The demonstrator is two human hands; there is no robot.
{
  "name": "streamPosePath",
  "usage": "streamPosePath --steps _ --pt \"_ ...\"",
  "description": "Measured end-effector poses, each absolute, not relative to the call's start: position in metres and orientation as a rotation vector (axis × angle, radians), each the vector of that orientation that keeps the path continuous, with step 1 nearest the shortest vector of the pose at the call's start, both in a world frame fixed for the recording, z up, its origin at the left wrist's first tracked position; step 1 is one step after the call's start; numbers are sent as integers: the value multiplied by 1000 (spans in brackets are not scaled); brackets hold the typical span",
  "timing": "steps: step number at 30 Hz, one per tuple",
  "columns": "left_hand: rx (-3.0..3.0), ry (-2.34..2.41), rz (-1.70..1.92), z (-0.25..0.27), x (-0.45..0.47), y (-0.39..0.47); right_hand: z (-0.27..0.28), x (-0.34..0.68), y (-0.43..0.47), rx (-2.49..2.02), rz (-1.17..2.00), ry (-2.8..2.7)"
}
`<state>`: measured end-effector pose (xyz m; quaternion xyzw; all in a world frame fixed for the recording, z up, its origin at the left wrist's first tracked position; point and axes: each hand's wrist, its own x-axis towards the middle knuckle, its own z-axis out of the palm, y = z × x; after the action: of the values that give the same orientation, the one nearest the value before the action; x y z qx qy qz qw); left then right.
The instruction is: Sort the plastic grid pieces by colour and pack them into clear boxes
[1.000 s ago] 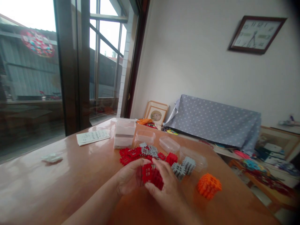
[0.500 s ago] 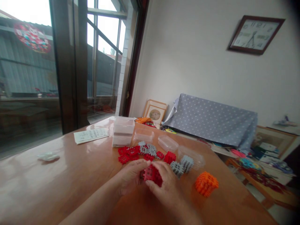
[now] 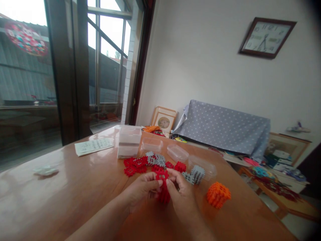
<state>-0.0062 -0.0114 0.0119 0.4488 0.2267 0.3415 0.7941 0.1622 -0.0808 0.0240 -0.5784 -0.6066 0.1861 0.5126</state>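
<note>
Between my two hands is a block of red interlocking plastic pieces (image 3: 163, 194), standing tall with notched edges. My left hand (image 3: 147, 185) is closed on its left side, thumb on the front face. From the right, my right hand (image 3: 181, 190) grips it too, with the thumb pressed near the top. Just beyond lie loose red pieces (image 3: 135, 164) and grey pieces (image 3: 155, 160). A small red cube (image 3: 180, 166) and a grey notched block (image 3: 198, 174) sit past my right hand. Farther right stands an orange block (image 3: 218, 195).
Stacked translucent boxes (image 3: 129, 142) stand at the back of the table, beside clear plastic trays (image 3: 177, 153). A printed sheet (image 3: 94, 146) and a crumpled wrapper (image 3: 45, 170) lie to the left. The table's right edge borders a wooden bench (image 3: 296, 204) with clutter on it.
The red block has turned upright between my hands, and both thumbs have come up onto its front near the top. The view has shifted slightly to the right.
</note>
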Motion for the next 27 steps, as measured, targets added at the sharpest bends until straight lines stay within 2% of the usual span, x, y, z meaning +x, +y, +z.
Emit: streamPosePath --steps 6,14,21,27 --pt "1028 548 832 10 -5 -9 31 167 -80 -1406 405 -1487" --pt "893 509 855 8 -1 -9 36 169 -83 -1566 -15 -1781" --pt "915 508 819 12 -2 -14 32 173 -82 -1573 -98 -1835" --pt "959 592 883 14 -3 -11 38 184 -83 -1629 -40 -1821"
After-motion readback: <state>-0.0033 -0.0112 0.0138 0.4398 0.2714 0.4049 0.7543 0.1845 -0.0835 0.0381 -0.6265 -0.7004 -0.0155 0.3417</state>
